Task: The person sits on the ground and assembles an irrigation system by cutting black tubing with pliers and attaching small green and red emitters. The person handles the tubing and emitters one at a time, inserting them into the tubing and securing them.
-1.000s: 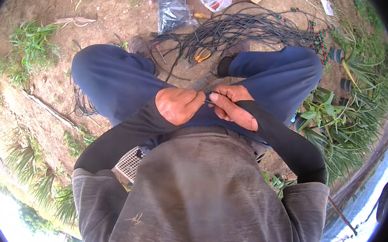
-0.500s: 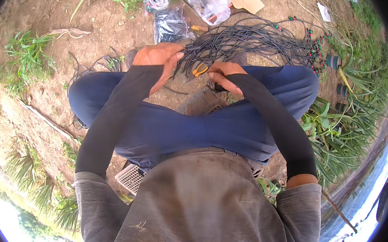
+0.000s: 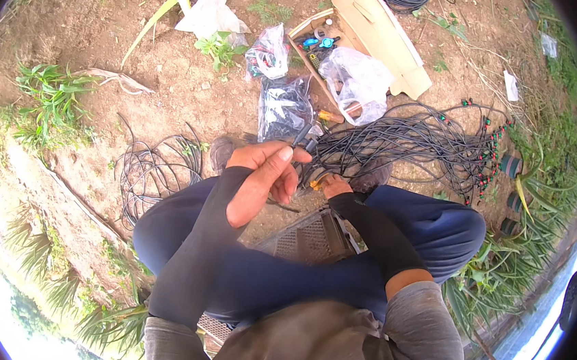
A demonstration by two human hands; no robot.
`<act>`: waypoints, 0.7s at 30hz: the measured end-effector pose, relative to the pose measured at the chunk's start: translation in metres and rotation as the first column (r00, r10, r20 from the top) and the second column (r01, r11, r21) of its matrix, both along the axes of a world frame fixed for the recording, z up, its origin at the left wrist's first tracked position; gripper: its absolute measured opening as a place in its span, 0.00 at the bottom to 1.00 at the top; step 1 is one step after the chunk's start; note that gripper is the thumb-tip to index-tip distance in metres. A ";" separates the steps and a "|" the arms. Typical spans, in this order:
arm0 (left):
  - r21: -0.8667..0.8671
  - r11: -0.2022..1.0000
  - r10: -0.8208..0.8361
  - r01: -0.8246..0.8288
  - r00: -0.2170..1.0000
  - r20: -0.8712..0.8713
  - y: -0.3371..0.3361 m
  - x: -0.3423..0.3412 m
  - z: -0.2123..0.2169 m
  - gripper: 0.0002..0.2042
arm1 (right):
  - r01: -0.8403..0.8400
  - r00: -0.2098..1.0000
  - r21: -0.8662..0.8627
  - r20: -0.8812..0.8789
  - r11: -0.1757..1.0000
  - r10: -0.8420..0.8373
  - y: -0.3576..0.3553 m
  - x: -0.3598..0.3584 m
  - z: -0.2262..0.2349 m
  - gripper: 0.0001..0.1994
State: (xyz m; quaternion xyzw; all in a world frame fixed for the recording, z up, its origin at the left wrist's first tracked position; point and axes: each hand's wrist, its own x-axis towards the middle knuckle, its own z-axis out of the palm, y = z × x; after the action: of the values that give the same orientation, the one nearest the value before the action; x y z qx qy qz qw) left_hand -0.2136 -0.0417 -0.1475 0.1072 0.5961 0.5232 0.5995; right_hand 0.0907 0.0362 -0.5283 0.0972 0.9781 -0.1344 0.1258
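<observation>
On the far left a loose coil of thin black tubing (image 3: 155, 172) lies on the bare soil, well apart from both hands. The left hand (image 3: 261, 177) is raised in front of the knees, forearm in a dark sleeve, fingers curled and thumb pressed down, pinching a short dark tube piece (image 3: 302, 137) that sticks up past the fingertips. Just beyond it lies a clear plastic bag of small dark parts (image 3: 283, 107), with a white crumpled bag (image 3: 210, 14) and another clear bag (image 3: 267, 53) farther up. The right hand (image 3: 334, 184) reaches low toward the ground, mostly hidden behind its own wrist (whether it grips anything cannot be told); a small orange-yellow object (image 3: 317, 181) shows just beside it. An open cardboard box (image 3: 383, 34) holds blue fittings, with a clear bag (image 3: 357, 83) resting against it. To the right spreads a big bundle of black tubes (image 3: 415, 140) with red and green tips.
</observation>
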 end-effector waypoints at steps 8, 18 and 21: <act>-0.036 0.999 0.035 -0.031 0.993 0.112 0.018 -0.016 -0.001 0.20 | -0.054 0.994 0.082 -0.090 0.995 0.062 0.016 -0.023 0.011 0.06; -0.003 0.999 0.052 -0.052 0.992 0.119 0.016 -0.016 0.001 0.19 | -0.163 0.986 -0.014 0.038 0.987 0.163 0.019 -0.022 -0.003 0.08; 0.022 0.997 0.076 -0.079 0.991 0.110 0.012 -0.015 0.000 0.17 | -0.133 0.981 -0.030 0.140 0.991 0.136 0.016 -0.031 0.025 0.08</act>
State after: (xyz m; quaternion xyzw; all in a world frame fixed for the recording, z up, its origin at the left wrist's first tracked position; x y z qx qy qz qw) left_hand -0.2284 -0.0302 -0.1473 0.0633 0.5593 0.5588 0.6090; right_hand 0.0599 0.0524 -0.5035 0.0388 0.9696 -0.1283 0.2049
